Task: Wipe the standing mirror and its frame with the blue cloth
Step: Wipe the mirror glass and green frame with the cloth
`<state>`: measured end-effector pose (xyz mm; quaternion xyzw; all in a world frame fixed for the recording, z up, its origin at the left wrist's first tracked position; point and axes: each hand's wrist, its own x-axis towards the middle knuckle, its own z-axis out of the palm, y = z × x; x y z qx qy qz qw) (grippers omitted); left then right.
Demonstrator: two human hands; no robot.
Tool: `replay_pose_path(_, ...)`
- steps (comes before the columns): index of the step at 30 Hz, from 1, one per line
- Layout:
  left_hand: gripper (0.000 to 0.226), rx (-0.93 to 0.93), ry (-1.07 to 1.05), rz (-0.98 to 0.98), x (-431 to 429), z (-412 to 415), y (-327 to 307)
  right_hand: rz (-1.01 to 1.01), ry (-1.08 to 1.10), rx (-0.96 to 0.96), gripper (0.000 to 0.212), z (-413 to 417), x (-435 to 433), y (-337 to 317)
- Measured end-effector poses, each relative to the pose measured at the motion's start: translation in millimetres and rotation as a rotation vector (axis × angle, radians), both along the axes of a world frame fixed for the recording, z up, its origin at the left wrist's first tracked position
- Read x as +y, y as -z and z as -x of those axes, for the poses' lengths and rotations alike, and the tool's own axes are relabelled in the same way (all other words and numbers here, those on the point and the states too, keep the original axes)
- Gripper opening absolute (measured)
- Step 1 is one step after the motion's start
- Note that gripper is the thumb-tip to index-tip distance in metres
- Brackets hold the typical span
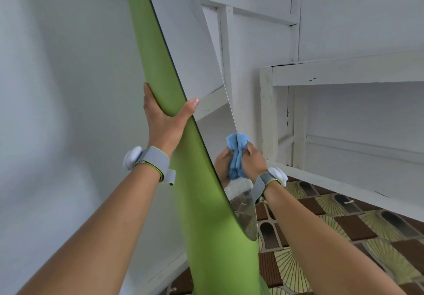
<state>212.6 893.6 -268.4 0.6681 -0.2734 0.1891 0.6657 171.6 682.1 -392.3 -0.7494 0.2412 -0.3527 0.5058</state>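
Green frame (183, 157) runs diagonally through the near view, seen almost edge-on, tilted toward the person. Mirror glass (202, 69) sits on its right face and reflects white panelling.

Left hand (160, 120) grips the frame from the back side: thumb hooked over the front edge onto the glass rim, fingers wrapped behind and out of sight. Clamped on the frame, acting as the brace. Grey wristband with a white pod on each wrist.

Right hand (254, 159) holds the blue cloth (238, 154) bunched in curled fingers and presses it on the glass at the far long edge, roughly mid-height. Its reflection shows just to the left.

Judgement: step in hand is wiping the glass near the right edge; lower glass and most of the frame probably not done yet, cannot tell from the surface.

To do it well:
- keep the left grip firm, since wipe pressure pushes the mirror back against that 1 brace
- flatten the cloth for more contact; a wad only hits a narrow strip
- long overlapping strokes along the edge, then run over the rim
- thumb on the glass likely leaves a print; wipe that spot last

Beyond: patterned brown and cream floor tiles (344, 230), then the white wooden wall framing (344, 74).
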Motion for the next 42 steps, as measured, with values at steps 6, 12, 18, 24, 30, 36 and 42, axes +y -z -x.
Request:
replay_pose_path(6,0.128,0.001,-0.008,0.009,0.0,-1.5,1.1,0.149,-0.054,-0.143,0.039,41.3,53.0,42.1)
replay_pose_path(12,0.129,0.009,-0.011,0.043,-1.5,-3.4,1.1,0.253,-0.153,-0.257,0.051,107.6,121.1,70.2)
replay_pose_path(18,0.127,0.014,-0.001,0.061,-2.1,-2.7,0.1,0.249,-0.096,-0.196,0.053,77.0,88.5,57.6)
replay_pose_path(24,0.128,0.006,-0.002,0.053,-1.1,-7.0,0.8,0.258,0.014,-0.006,0.040,22.2,25.1,21.1)
replay_pose_path(30,0.130,-0.006,-0.010,0.042,-1.1,-4.7,0.7,0.229,-0.018,-0.066,0.045,13.8,27.2,-35.9)
replay_pose_path(36,0.130,-0.025,-0.015,0.031,0.5,-7.2,0.9,0.364,-0.148,-0.458,0.048,64.4,108.2,-26.5)
replay_pose_path(42,0.128,-0.033,-0.022,0.039,-1.5,-7.6,1.6,0.381,-0.154,-0.447,0.047,37.7,77.0,-29.8)
